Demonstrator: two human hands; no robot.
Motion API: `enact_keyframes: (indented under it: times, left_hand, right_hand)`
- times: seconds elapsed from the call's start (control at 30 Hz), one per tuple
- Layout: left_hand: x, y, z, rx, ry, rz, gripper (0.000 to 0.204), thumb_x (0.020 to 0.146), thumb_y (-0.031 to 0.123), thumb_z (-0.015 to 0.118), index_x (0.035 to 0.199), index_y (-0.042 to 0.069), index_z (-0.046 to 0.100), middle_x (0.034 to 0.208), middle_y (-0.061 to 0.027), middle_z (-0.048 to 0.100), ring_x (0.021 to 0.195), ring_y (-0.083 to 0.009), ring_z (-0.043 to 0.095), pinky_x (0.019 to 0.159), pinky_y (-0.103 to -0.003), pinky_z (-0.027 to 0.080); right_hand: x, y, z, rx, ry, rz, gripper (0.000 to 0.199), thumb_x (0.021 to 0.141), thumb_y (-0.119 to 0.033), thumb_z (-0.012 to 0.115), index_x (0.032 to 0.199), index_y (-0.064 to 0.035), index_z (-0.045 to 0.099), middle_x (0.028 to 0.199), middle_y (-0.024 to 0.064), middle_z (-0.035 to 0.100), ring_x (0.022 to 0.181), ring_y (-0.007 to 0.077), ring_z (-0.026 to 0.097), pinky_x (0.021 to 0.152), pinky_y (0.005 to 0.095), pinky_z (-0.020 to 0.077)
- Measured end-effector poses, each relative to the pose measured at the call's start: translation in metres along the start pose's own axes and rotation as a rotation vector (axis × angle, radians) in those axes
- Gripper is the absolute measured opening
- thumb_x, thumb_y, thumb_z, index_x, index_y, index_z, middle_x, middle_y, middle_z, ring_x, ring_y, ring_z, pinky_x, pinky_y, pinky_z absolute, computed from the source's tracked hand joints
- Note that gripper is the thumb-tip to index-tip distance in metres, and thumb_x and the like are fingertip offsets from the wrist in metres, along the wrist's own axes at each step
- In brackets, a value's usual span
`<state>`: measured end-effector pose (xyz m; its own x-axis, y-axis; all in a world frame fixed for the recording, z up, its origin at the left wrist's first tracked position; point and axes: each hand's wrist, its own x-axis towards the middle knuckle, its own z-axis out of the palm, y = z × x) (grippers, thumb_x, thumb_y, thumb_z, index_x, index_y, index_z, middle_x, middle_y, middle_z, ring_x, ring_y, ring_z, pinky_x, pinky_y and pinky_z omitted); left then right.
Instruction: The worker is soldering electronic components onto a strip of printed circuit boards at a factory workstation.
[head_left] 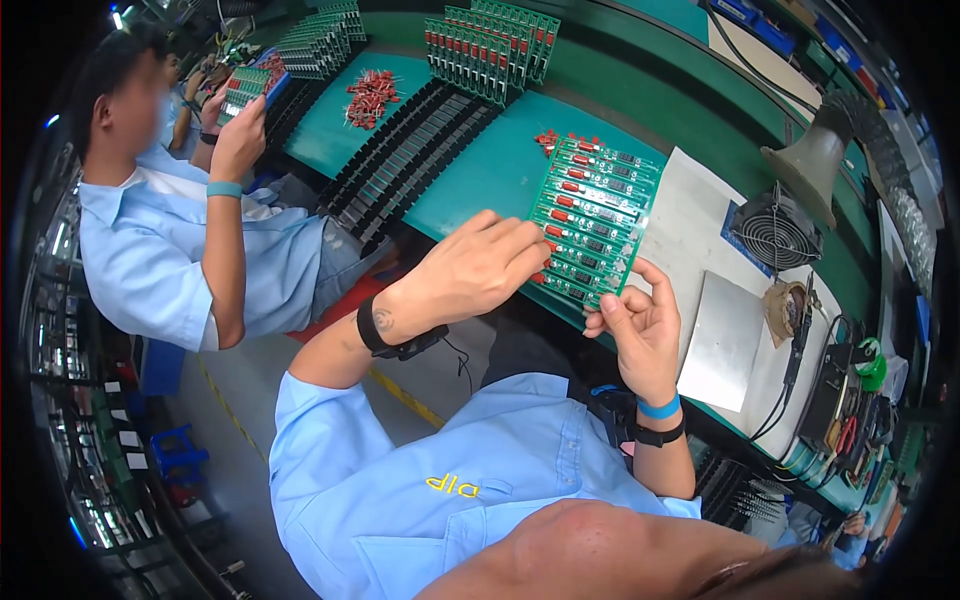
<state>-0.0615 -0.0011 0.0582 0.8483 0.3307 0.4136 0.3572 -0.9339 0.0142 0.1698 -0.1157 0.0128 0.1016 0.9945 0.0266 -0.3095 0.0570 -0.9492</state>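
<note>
A green circuit board panel point(597, 222) with a column of red capacitors is held up, tilted, over the front of the bench. My right hand point(648, 325) grips its lower right corner between thumb and fingers. From the left, my left hand point(475, 265) reaches to the board's left edge, its fingers bent together at a red capacitor point(547, 252); the fingertips are partly hidden. Behind the board's top edge, loose red capacitors point(546, 141) lie on the teal bench mat point(490, 175).
A black conveyor track point(415, 140) runs left of me. Upright boards point(490, 50) stand at its far end. Another pile of red capacitors point(372, 98) lies beyond it, near a seated co-worker point(150, 230). To the right are a metal plate point(722, 340), a fan point(778, 232) and hand tools point(850, 430).
</note>
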Motion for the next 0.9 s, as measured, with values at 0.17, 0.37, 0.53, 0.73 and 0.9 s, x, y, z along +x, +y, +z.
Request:
enact_keyframes:
  times: [0.17,0.37,0.53,0.73,0.9]
  left_hand:
    - [0.003,0.009,0.002,0.062,-0.007,0.037,0.021,0.089,0.013,0.068,0.107,0.004,0.064,0.099,-0.0062,0.06,0.092,-0.0199,0.063,0.08,-0.035,0.046]
    - [0.017,0.008,-0.005,-0.047,-0.087,0.046,0.025,0.089,0.011,0.068,0.112,0.003,0.062,0.1,-0.0081,0.059,0.097,-0.025,0.062,0.081,-0.037,0.047]
    - [0.022,0.014,-0.001,-0.017,-0.141,0.026,0.03,0.088,0.0,0.072,0.116,0.001,0.061,0.112,-0.0158,0.061,0.095,-0.0352,0.061,0.084,-0.046,0.05]
    - [0.044,0.029,0.001,-0.075,-0.2,0.026,0.027,0.091,-0.006,0.069,0.115,-0.002,0.058,0.114,-0.0207,0.059,0.099,-0.0405,0.062,0.085,-0.046,0.052]
    - [0.056,0.033,0.0,-0.068,-0.25,0.048,0.027,0.089,-0.006,0.068,0.114,-0.002,0.058,0.113,-0.0204,0.059,0.1,-0.0402,0.062,0.086,-0.046,0.052]
  right_hand:
    - [-0.008,-0.002,-0.007,-0.015,-0.001,-0.005,0.049,0.105,-0.003,0.063,0.148,0.0025,0.04,0.097,0.013,0.073,0.08,0.0151,0.072,0.073,0.0301,0.0633]
    - [-0.012,0.002,-0.01,0.03,0.02,0.018,0.053,0.105,-0.003,0.063,0.15,-0.0009,0.036,0.094,0.0105,0.071,0.082,0.0169,0.072,0.074,0.0324,0.0633]
    - [-0.012,0.009,-0.012,0.104,-0.044,-0.012,0.056,0.105,-0.008,0.066,0.15,-0.0006,0.034,0.089,0.0077,0.068,0.083,0.014,0.072,0.073,0.0301,0.0611]
    - [-0.022,0.001,-0.028,-0.02,0.026,-0.132,0.046,0.106,-0.012,0.065,0.139,0.0017,0.037,0.079,0.0081,0.067,0.073,0.014,0.07,0.062,0.0297,0.0581]
    - [-0.032,-0.008,-0.036,-0.007,0.043,-0.092,0.049,0.106,-0.01,0.065,0.144,0.0001,0.037,0.079,0.0053,0.065,0.074,0.014,0.071,0.068,0.0291,0.0587]
